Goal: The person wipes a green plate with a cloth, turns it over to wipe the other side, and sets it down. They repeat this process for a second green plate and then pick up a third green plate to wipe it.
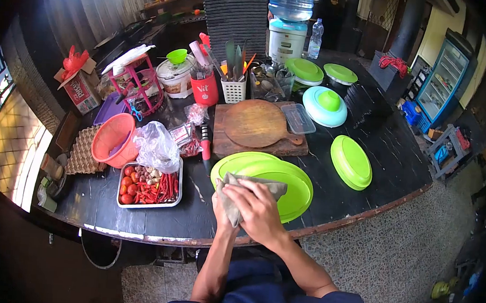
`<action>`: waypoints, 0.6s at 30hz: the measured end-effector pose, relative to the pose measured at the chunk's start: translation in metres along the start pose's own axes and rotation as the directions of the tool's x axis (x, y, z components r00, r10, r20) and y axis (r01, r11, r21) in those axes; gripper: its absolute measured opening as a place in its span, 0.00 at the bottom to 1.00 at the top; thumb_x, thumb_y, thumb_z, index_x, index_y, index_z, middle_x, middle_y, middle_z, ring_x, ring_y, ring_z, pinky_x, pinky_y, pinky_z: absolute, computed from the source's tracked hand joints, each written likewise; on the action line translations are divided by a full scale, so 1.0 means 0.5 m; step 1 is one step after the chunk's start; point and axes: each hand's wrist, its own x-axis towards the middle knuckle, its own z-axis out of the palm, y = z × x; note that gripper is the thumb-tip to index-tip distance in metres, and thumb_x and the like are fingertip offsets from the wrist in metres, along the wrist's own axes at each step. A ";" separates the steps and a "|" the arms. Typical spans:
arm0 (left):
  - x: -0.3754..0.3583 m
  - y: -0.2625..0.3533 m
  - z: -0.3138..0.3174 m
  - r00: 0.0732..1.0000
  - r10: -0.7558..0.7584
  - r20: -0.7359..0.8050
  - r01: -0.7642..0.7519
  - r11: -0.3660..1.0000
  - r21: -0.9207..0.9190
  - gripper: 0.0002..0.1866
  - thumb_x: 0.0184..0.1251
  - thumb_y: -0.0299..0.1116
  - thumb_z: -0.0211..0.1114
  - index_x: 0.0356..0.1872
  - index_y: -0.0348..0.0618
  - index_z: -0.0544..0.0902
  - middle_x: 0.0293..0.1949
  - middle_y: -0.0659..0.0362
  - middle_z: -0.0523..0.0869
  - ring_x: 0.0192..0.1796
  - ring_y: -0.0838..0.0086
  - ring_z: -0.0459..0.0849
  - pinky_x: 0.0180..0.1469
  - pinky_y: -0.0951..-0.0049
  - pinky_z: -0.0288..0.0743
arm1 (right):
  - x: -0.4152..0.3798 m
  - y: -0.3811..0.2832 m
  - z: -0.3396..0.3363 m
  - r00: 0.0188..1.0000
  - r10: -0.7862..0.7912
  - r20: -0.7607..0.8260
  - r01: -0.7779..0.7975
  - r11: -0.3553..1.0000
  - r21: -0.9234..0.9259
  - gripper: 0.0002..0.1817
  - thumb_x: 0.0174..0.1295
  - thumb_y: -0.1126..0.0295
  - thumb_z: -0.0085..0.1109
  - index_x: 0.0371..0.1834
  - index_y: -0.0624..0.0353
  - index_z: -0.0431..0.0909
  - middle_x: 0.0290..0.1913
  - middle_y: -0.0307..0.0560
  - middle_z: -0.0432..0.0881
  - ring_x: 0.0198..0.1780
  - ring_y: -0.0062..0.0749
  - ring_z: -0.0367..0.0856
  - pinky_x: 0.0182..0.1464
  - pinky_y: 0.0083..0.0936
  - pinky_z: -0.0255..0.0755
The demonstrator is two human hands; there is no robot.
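Both hands on a grey cloth (239,192) at the counter's (376,178) near edge

The right hand (256,207) lies on top, fingers closed around the cloth; the left hand (220,209), mostly hidden beneath, grips it too; the cloth rests on stacked green plates (286,180); a tray of chillies and tomatoes (149,189) sits just left.

Grey-brown cloth (240,192): crumpled, folded over, lying on the near-left part of the top green plate (286,182), one corner stretched out to the right across the plate face. Plate is lime green, oval, flat, glossy (it overlaps a second green plate (236,161) of the same colour, which peeks out at the back-left). Both sit near the front edge of the black desk (389,156), just in front of the wooden boards.
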 end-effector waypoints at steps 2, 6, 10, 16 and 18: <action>0.018 0.016 0.013 0.988 -0.110 -0.111 0.101 0.992 -0.079 0.25 0.84 0.55 0.51 0.50 0.40 0.81 0.40 0.59 0.87 0.37 0.75 0.86 0.39 0.72 0.82 | -0.015 -0.012 0.006 1.000 -0.021 0.020 0.021 1.000 0.001 0.27 0.55 0.76 0.64 0.62 0.54 0.81 0.59 0.42 0.85 0.64 0.41 0.79 0.67 0.42 0.69; 0.020 0.051 0.012 0.977 0.019 -0.213 0.013 0.988 0.151 0.33 0.82 0.61 0.48 0.50 0.37 0.84 0.40 0.57 0.90 0.37 0.73 0.88 0.40 0.72 0.82 | -0.056 -0.005 0.012 0.993 -0.109 0.036 0.109 0.994 0.008 0.23 0.63 0.74 0.57 0.64 0.52 0.81 0.63 0.37 0.84 0.65 0.36 0.80 0.67 0.40 0.68; 0.034 0.065 -0.007 0.961 0.095 -0.261 -0.074 0.993 0.088 0.32 0.84 0.59 0.46 0.64 0.37 0.78 0.58 0.52 0.86 0.57 0.65 0.86 0.62 0.63 0.78 | -0.098 0.044 0.003 0.985 -0.157 -0.067 0.147 0.980 -0.132 0.20 0.69 0.70 0.59 0.64 0.50 0.81 0.64 0.32 0.84 0.66 0.29 0.79 0.67 0.33 0.68; 0.037 0.058 -0.027 0.987 0.035 -0.157 -0.039 0.999 -0.016 0.33 0.84 0.57 0.44 0.68 0.37 0.74 0.63 0.51 0.83 0.62 0.63 0.83 0.67 0.60 0.75 | -0.091 0.108 -0.020 0.932 -0.017 -0.361 -0.033 0.991 -0.131 0.25 0.60 0.65 0.73 0.61 0.55 0.81 0.59 0.40 0.88 0.61 0.40 0.81 0.63 0.37 0.71; 0.036 0.059 -0.021 0.985 0.044 -0.169 -0.048 0.999 -0.021 0.32 0.85 0.57 0.45 0.66 0.36 0.76 0.59 0.51 0.85 0.58 0.63 0.86 0.63 0.60 0.79 | -0.083 0.128 -0.024 0.887 0.050 -0.458 -0.098 0.992 -0.081 0.28 0.57 0.67 0.75 0.62 0.55 0.81 0.59 0.41 0.88 0.60 0.43 0.83 0.62 0.39 0.72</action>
